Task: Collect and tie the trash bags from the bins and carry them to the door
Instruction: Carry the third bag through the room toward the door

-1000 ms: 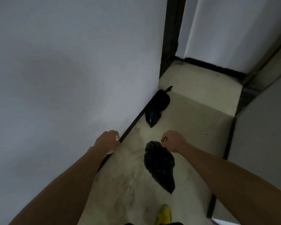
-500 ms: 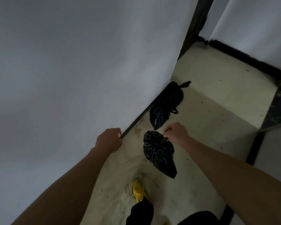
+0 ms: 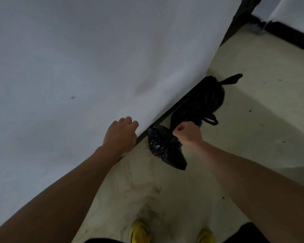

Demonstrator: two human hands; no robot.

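A small tied black trash bag (image 3: pixel 165 148) hangs from my right hand (image 3: pixel 188 132), which grips its knotted top in a fist just above the floor. Right behind it, a larger tied black trash bag (image 3: pixel 202 100) lies on the floor against the wall's dark skirting, its handles sticking out. My left hand (image 3: pixel 120 135) hovers beside the wall with loosely curled fingers and holds nothing.
A white wall (image 3: pixel 77 76) fills the left. The pale dusty floor (image 3: pixel 253 128) runs right and back toward a dark door frame (image 3: pixel 239 13). My yellow shoes (image 3: pixel 139 232) stand at the bottom edge.
I have stepped closer to the bag on the floor. My right hand has carried the small bag forward and down until it hangs right next to the larger one.
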